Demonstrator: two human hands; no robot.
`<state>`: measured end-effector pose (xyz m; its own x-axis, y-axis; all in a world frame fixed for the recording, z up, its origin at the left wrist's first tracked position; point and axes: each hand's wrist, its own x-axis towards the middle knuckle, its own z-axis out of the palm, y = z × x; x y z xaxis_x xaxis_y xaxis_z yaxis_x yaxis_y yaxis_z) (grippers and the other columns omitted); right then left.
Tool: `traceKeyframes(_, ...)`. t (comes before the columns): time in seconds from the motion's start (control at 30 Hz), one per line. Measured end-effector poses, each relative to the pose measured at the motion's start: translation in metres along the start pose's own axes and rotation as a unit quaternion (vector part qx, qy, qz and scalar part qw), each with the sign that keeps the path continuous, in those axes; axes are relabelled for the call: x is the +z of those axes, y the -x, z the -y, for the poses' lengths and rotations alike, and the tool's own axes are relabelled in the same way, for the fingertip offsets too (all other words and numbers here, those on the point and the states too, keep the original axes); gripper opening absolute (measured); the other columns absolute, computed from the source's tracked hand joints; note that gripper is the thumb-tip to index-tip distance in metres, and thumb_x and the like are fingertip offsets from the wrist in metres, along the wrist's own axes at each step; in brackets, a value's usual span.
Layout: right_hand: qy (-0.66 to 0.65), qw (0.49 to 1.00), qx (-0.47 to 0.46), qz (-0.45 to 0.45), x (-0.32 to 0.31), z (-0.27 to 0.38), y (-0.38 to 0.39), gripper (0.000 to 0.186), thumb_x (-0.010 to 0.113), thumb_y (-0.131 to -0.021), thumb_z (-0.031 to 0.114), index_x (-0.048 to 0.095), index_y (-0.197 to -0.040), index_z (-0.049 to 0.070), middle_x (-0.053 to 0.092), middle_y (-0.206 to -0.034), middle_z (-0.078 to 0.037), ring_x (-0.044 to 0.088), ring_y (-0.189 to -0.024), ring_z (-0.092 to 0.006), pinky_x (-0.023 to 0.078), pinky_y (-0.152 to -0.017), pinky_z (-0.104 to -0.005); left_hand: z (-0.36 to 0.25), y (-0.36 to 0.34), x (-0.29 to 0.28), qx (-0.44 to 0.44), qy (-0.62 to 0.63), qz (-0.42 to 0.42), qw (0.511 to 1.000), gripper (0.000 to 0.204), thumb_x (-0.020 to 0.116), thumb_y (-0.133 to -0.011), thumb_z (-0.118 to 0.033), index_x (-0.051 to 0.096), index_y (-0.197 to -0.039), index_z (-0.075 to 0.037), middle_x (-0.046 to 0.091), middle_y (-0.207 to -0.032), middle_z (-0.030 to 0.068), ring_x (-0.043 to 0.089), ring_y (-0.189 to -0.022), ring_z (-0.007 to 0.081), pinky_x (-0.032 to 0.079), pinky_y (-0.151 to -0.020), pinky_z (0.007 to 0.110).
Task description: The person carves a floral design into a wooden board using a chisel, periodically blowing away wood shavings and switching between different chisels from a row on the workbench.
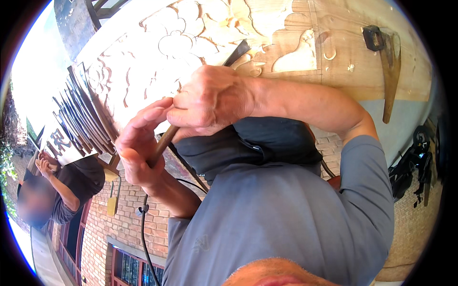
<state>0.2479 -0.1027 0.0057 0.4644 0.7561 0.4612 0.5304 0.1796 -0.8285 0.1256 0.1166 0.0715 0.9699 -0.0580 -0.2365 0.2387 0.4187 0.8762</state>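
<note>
My right hand (205, 97) is closed round a wood-carving chisel (165, 141). The chisel slants: its flared dark blade shows beyond my right wrist, over the carved wooden panel (296, 26), and its wooden handle comes back toward my body. My left hand (143, 143) is cupped at the butt end of the handle, palm up and thumb apart. Its fingers are stretched toward my right hand and do not wrap the handle. Raised flower and leaf shapes cover the panel, with curled shavings near the blade. My right hand hides the middle of the chisel.
A row of carving tools (86, 109) lies at the panel's left. On the right is a mallet-like tool (391, 71) with a dark block and wooden handle. Another person (62, 190) works at far left. A black cable (143, 238) hangs by my left arm.
</note>
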Motion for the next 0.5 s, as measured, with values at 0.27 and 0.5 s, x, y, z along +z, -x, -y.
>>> traceKeyframes(0.27,0.124,0.989,-0.020,-0.077,0.006,-0.011,-0.007,0.043,0.084,-0.087,0.045,0.059,-0.077,0.011,0.064,-0.061,-0.005,0.070,-0.054,-0.0264,0.054,-0.046,-0.0370,-0.006,-0.034,-0.035,-0.018,-0.110,0.031,0.993,0.096,0.041,-0.108,-0.073,0.066,-0.125,0.018,0.065,-0.135,0.0410,0.066,-0.131,0.0466,0.045,-0.120,0.053)
traceKeyframes(0.5,0.195,0.977,0.015,-0.081,0.007,-0.012,-0.010,0.035,0.088,-0.082,0.037,0.063,-0.082,0.012,0.065,-0.069,-0.004,0.071,-0.059,-0.0239,0.056,-0.049,-0.0362,-0.025,-0.070,-0.032,0.003,-0.196,0.065,0.978,0.094,0.043,-0.107,-0.074,0.073,-0.111,0.016,0.072,-0.119,0.0406,0.072,-0.116,0.0463,0.051,-0.111,0.052)
